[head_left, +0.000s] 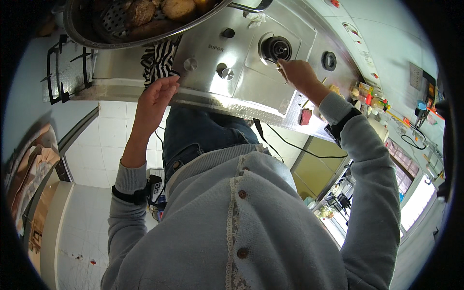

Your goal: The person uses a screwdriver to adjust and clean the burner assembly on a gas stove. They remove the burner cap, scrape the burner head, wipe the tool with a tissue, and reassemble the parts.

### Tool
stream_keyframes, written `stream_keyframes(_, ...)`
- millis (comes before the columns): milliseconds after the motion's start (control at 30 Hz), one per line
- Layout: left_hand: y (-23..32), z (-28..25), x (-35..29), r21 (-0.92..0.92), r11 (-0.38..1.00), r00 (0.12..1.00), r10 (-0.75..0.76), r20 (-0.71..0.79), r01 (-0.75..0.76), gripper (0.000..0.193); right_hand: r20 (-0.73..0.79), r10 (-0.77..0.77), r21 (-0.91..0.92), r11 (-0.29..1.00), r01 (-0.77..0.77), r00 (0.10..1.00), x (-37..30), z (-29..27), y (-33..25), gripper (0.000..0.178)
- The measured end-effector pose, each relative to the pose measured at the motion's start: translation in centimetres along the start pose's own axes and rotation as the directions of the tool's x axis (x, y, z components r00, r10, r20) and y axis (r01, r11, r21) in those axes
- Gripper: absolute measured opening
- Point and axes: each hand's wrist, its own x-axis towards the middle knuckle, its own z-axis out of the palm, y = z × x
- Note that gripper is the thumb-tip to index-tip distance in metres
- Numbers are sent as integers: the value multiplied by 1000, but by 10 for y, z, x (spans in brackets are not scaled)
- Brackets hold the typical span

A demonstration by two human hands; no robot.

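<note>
Steel stove (208, 84) across the upper view; I saw it over the wearer's grey sweater. Metal pot (77, 29) at upper left, brown lumps inside. Black grate (64, 95) at far left; I could not tell whether it sat in place. Right hand (302, 77) reached the bare burner (277, 49) from the near side, fingers pinched together at the rim. Left hand (157, 94) hung by the striped cloth (158, 58), fingers loosely bent, nothing visible in them; contact with the cloth unclear to me. Red block (305, 116) lay near the right forearm, crumpled tissue (255, 18) behind the burner. Black ring (329, 61) lay right of the burner, apart from it. Smallest: a thin thing (279, 64) clamped in the right fingers, kind too small to tell.

Progress, my judgement: the burner's opening-up looked done, no grate over it; work at its rim was under way, unfinished. The ring was not on the burner.
</note>
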Motion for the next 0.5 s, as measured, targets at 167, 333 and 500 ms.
stream_keyframes(167, -1, 10, 7, -52, 998, 999, 42, 6, -42, 27, 529, 476, 763, 95, -639, 702, 20, 14, 11, 24)
stream_keyframes(333, 5, 16, 10, -42, 997, 997, 66, 29, -64, 28, 725, 412, 679, -289, -675, 552, 14, 16, 11, 31)
stream_keyframes(500, 8, 6, 8, 22, 999, 999, 39, 0, -39, 28, -22, 88, 299, 951, -77, 996, -6, 14, 8, 32)
